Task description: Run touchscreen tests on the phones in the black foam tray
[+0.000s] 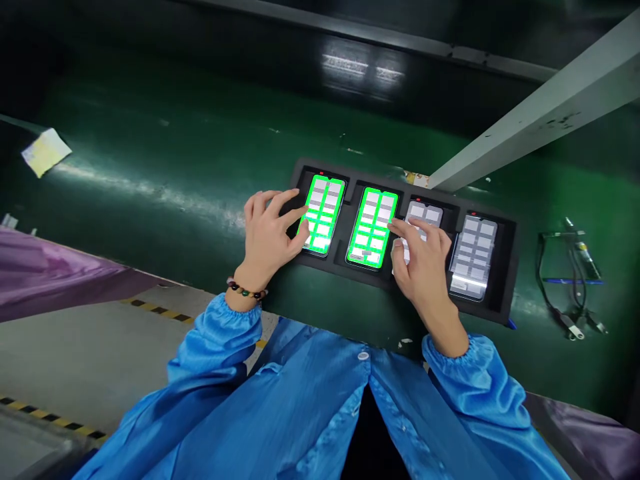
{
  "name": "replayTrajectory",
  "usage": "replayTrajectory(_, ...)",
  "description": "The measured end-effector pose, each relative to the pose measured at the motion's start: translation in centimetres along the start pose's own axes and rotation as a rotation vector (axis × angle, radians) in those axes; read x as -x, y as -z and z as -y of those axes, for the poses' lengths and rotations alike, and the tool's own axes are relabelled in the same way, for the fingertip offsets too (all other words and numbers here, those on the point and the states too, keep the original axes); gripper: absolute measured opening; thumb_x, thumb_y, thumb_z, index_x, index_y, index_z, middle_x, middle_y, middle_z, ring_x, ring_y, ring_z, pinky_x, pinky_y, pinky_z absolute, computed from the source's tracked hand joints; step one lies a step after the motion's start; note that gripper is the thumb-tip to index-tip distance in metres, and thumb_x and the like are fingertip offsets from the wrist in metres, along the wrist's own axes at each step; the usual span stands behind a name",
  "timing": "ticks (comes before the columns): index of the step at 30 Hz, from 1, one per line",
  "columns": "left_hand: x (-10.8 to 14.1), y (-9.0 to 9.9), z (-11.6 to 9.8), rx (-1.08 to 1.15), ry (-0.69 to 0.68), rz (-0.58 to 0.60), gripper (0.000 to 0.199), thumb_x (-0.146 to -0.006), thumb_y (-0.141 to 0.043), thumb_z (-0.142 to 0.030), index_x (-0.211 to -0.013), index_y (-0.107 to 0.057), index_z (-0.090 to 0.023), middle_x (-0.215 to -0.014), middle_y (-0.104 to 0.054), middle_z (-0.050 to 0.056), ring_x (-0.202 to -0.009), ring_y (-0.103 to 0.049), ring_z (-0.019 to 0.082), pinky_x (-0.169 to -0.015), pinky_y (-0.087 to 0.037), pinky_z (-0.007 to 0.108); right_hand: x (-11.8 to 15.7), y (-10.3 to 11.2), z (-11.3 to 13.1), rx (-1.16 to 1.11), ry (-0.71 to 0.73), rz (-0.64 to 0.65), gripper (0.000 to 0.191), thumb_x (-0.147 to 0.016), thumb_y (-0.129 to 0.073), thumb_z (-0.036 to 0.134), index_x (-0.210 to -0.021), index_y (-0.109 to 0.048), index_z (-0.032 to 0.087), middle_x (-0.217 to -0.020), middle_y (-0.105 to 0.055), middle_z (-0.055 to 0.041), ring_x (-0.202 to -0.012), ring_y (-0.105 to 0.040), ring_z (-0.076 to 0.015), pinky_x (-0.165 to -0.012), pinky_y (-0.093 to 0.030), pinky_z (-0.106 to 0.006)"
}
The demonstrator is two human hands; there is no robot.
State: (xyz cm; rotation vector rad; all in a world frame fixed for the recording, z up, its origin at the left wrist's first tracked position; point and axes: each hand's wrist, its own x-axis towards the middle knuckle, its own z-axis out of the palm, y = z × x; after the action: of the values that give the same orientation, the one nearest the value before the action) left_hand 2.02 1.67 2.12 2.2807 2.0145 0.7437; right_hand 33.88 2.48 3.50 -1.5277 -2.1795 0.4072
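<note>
Several phones lie in a black foam tray [340,267]. The leftmost phone [325,217] and the one beside it [373,227] show bright green screens with white blocks. Grey-white blocks fill the screens of the third phone [425,213] and the rightmost phone [473,257]. My left hand [273,230] is at the leftmost phone's left edge, fingers apart and holding nothing. Over the third phone, partly covering it, is my right hand [423,257]; its fingers are spread and bent, with the index fingertip at the second phone's right edge.
The tray rests on a green tabletop [200,153]. A grey post [540,107] rises behind the tray. Black cables [560,310], a blue pen [575,281] and a dark tube [587,260] lie at the right. A yellowish paper [47,153] is at the far left.
</note>
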Motion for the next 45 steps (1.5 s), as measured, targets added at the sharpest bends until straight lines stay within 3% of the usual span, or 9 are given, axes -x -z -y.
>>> replayTrajectory(6, -1.8, -1.4, -3.4, 0.079, -0.126, 0.126, 0.028, -0.104, -0.064, -0.034, -0.127, -0.081, -0.036, -0.161, -0.066, 0.002, -0.147, -0.057, 0.035, -0.13, -0.036, 0.064, -2.4, -2.2, 2.0, -0.024, 0.106, 0.085, 0.044, -0.111, -0.044, 0.025, -0.15, -0.063, 0.027, -0.134, -0.082, -0.0072, -0.151, -0.055, -0.0331, -0.127, -0.035, -0.057)
replayTrajectory(15, -1.2, -0.5, 0.5, -0.003, 0.016, 0.004, 0.027, -0.104, -0.064, -0.035, -0.122, -0.084, -0.036, -0.156, -0.069, 0.002, -0.142, -0.059, 0.037, -0.127, -0.036, 0.066, -1.6, 0.1, -0.4, -0.01, 0.0, 0.008, 0.041, -0.111, -0.044, 0.024, -0.146, -0.065, 0.028, -0.13, -0.084, -0.007, -0.146, -0.059, -0.0346, -0.126, -0.033, -0.063)
replayTrajectory(23, -3.2, -2.4, -4.1, 0.033, -0.178, 0.122, 0.029, -0.106, -0.062, -0.036, -0.124, -0.084, -0.031, -0.158, -0.067, 0.005, -0.142, -0.059, 0.035, -0.127, -0.04, 0.061, -4.1, -2.2, 1.4, -0.035, 0.128, 0.11, 0.045, -0.112, -0.042, 0.025, -0.152, -0.061, 0.024, -0.136, -0.082, -0.0073, -0.152, -0.053, -0.0332, -0.127, -0.034, -0.057)
replayTrajectory(26, -3.4, -2.3, -3.4, 0.053, -0.151, 0.119, 0.03, -0.107, -0.059, -0.035, -0.124, -0.084, -0.032, -0.157, -0.068, 0.005, -0.142, -0.059, 0.035, -0.126, -0.041, 0.062, -4.2, -1.8, 0.8, 0.007, 0.073, 0.067, 0.043, -0.111, -0.043, 0.024, -0.148, -0.064, 0.025, -0.138, -0.081, -0.0078, -0.15, -0.055, -0.0331, -0.126, -0.035, -0.058)
replayTrajectory(29, -3.4, -1.6, -1.2, 0.028, -0.042, 0.072, 0.031, -0.107, -0.058, -0.034, -0.123, -0.085, -0.033, -0.155, -0.069, 0.005, -0.14, -0.059, 0.036, -0.123, -0.041, 0.063, -3.9, -0.9, -0.1, 0.031, -0.023, 0.002, 0.041, -0.11, -0.043, 0.023, -0.143, -0.067, 0.024, -0.133, -0.083, -0.009, -0.147, -0.058, -0.0354, -0.125, -0.035, -0.062)
replayTrajectory(32, -3.5, -1.1, 0.2, -0.027, 0.054, 0.016, 0.032, -0.106, -0.058, -0.034, -0.12, -0.086, -0.031, -0.154, -0.07, 0.006, -0.139, -0.058, 0.039, -0.12, -0.042, 0.064, -4.1, -0.8, 0.0, 0.007, -0.027, -0.005, 0.041, -0.109, -0.044, 0.023, -0.143, -0.067, 0.025, -0.132, -0.084, -0.0088, -0.146, -0.057, -0.0366, -0.125, -0.034, -0.063)
replayTrajectory(40, -4.4, -2.5, -2.6, 0.034, -0.081, 0.102, 0.032, -0.104, -0.061, -0.033, -0.129, -0.081, -0.033, -0.16, -0.066, 0.004, -0.142, -0.058, 0.037, -0.123, -0.042, 0.061, -5.0, -2.3, 1.5, -0.009, 0.106, 0.098, 0.045, -0.111, -0.042, 0.024, -0.15, -0.062, 0.023, -0.132, -0.083, -0.0082, -0.151, -0.054, -0.0351, -0.128, -0.035, -0.06)
replayTrajectory(45, -4.0, -2.1, -1.4, 0.016, 0.032, 0.047, 0.032, -0.104, -0.058, -0.032, -0.124, -0.083, -0.032, -0.154, -0.069, 0.006, -0.139, -0.058, 0.039, -0.122, -0.041, 0.066, -3.9, -1.3, 0.2, 0.008, 0.012, -0.001, 0.04, -0.109, -0.045, 0.023, -0.143, -0.066, 0.025, -0.13, -0.083, -0.009, -0.148, -0.057, -0.0348, -0.126, -0.035, -0.062)
